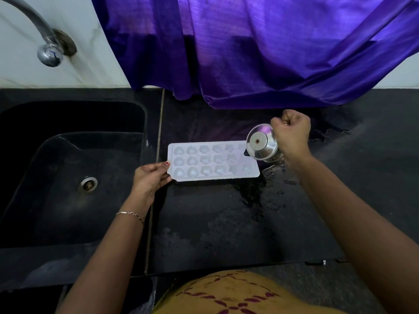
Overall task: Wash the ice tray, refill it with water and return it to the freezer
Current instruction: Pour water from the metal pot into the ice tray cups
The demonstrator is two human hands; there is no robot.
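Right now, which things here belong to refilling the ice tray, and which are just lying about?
Job in hand:
tray, its left end held by the left hand
cup, tipped over the tray's right end by the right hand
tap and sink, for washing

Lying about:
curtain
spilt water on the counter

White ice tray (pixel 213 160), purple curtain (pixel 260 48), black countertop (pixel 226 218).
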